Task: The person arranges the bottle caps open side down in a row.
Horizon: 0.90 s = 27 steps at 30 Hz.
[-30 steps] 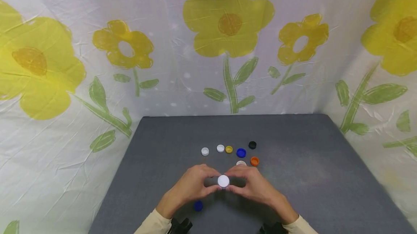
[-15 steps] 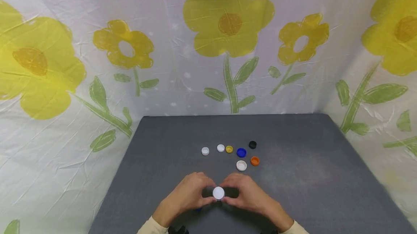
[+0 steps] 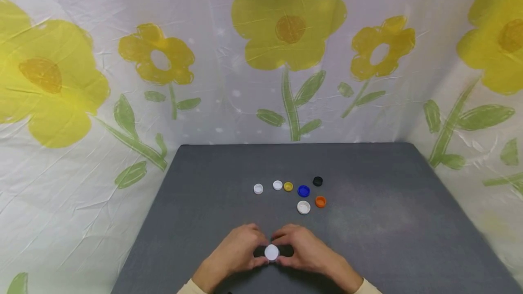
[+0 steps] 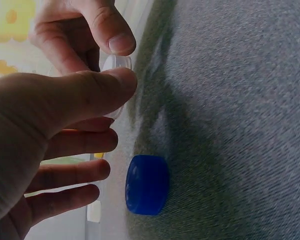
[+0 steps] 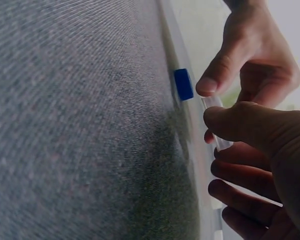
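Both hands pinch one white bottle cap (image 3: 271,252) from opposite sides, its flat top facing up in the head view. My left hand (image 3: 238,252) has thumb and index finger at its left edge; the other fingers spread loosely in the left wrist view. On the opposite edge, my right hand (image 3: 304,251) pinches it likewise. From the side the cap's wall (image 5: 224,144) looks whitish and translucent, close above the grey cloth. A blue bottle cap (image 4: 147,185) rests on the cloth beside my left hand; in the head view that hand hides it.
Beyond the hands lie loose caps: two small white ones (image 3: 258,189), a yellow cap (image 3: 288,186), a blue cap (image 3: 303,191), a black cap (image 3: 318,181), an orange cap (image 3: 320,201) and a larger white cap (image 3: 303,207). A flowered curtain (image 3: 229,103) surrounds the grey table (image 3: 367,235).
Both hands have come nearer the body and slightly left with the white bottle cap. The larger white cap beyond them is uncovered, while the nearby blue cap has become hidden in the head view.
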Each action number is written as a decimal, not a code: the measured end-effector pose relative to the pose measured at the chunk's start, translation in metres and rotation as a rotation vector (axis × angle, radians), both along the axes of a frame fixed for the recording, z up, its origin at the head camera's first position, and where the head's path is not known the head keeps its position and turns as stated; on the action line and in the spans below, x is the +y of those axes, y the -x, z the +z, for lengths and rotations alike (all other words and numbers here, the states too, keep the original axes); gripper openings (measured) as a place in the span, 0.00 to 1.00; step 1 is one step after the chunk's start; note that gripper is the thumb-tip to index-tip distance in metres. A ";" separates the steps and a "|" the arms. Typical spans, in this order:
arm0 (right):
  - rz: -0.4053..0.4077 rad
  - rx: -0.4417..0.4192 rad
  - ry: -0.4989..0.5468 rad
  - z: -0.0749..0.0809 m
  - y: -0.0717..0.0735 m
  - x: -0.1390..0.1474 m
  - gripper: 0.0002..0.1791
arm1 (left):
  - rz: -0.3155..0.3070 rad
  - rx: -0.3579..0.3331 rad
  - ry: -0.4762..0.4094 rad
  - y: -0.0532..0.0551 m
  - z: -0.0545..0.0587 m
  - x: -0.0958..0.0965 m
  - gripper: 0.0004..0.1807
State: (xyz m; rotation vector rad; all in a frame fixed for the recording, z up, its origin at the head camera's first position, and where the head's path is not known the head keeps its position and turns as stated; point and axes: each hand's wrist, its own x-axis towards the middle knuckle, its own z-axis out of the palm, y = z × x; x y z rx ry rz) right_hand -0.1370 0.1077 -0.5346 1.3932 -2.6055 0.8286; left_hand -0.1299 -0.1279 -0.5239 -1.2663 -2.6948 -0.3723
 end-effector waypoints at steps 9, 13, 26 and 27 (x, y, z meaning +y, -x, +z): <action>-0.020 0.041 -0.079 -0.006 -0.002 -0.001 0.18 | 0.012 0.062 0.091 -0.003 -0.004 0.006 0.17; -0.012 0.036 -0.104 -0.008 -0.003 -0.001 0.17 | 0.034 0.041 0.133 -0.005 -0.007 0.006 0.19; -0.023 0.051 -0.135 -0.009 -0.006 -0.002 0.19 | 0.081 -0.081 0.145 -0.005 -0.007 0.007 0.20; -0.022 0.052 -0.122 -0.009 -0.006 -0.002 0.20 | 0.071 -0.084 0.139 -0.005 -0.006 0.007 0.21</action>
